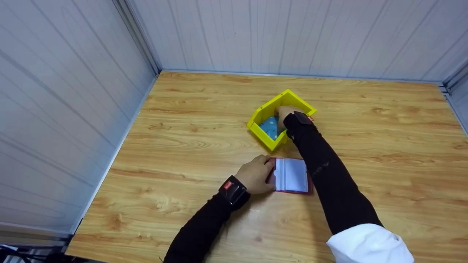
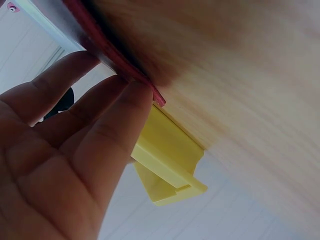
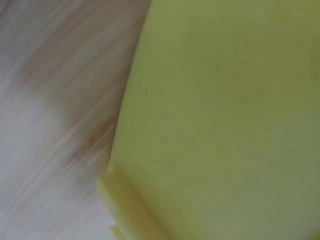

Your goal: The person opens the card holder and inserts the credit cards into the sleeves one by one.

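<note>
On the wooden table an opened red booklet-like holder point(image 1: 310, 188) lies with a white inner panel point(image 1: 296, 175) facing up. At its left edge rests my left hand point(image 1: 256, 174), thumb near the front corner and fingers near the back one. The left wrist view shows those fingertips against the red cover's edge point(image 2: 125, 65). Behind the holder stands a yellow bin point(image 1: 261, 138) with blue, white-spotted material point(image 1: 270, 127) inside. My right hand point(image 1: 288, 112) reaches into the bin; its fingers are hidden. Only the bin's yellow wall point(image 3: 215, 120) and some table show in the right wrist view.
Pale panelled walls point(image 1: 234, 36) enclose the table point(image 1: 175, 138) at the back and sides. My right forearm point(image 1: 336, 186) crosses over the holder's right edge. Dark cables point(image 1: 22, 254) lie at the lower left corner, beyond the table's edge.
</note>
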Action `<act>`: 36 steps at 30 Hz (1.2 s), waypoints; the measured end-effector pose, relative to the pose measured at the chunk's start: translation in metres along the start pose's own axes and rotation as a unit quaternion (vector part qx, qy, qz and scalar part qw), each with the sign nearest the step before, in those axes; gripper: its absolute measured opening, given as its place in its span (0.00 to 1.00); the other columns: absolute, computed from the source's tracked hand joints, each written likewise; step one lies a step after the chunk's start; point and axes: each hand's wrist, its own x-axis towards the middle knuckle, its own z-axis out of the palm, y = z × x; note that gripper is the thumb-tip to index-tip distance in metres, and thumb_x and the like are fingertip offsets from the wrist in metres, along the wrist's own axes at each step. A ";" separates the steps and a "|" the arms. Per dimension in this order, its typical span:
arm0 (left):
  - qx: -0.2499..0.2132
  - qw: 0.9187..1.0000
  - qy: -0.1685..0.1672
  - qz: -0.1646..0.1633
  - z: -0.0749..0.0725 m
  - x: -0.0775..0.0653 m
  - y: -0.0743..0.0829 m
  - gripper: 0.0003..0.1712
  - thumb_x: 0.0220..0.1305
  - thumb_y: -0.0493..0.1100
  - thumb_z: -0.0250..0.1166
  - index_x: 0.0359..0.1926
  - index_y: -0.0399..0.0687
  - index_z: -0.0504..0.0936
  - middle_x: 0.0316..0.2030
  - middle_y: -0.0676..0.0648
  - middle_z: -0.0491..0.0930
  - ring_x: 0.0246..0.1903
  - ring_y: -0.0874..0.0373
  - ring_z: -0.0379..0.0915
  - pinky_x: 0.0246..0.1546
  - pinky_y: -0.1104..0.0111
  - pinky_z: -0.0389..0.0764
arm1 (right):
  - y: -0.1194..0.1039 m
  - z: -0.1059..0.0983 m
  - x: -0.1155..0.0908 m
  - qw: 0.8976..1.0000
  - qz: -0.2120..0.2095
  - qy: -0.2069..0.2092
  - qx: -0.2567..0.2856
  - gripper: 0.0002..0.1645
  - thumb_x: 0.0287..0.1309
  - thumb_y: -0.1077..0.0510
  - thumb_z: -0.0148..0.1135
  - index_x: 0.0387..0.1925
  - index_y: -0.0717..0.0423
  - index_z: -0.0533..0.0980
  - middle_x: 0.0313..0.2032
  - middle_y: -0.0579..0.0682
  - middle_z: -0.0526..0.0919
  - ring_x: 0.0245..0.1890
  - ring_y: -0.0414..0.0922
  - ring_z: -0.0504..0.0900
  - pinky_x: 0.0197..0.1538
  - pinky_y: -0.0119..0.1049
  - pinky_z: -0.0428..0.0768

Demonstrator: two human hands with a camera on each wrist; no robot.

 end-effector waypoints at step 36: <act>-0.004 1.000 -0.026 -0.010 -0.002 0.003 0.001 0.42 0.57 0.53 0.66 0.69 0.41 0.67 0.68 0.38 0.67 0.67 0.49 0.64 0.66 0.61 0.70 | 0.034 -0.047 -0.052 0.961 -0.102 0.185 0.179 0.09 0.65 0.58 0.56 0.40 0.61 0.76 0.32 0.53 0.77 0.32 0.45 0.73 0.35 0.34 0.72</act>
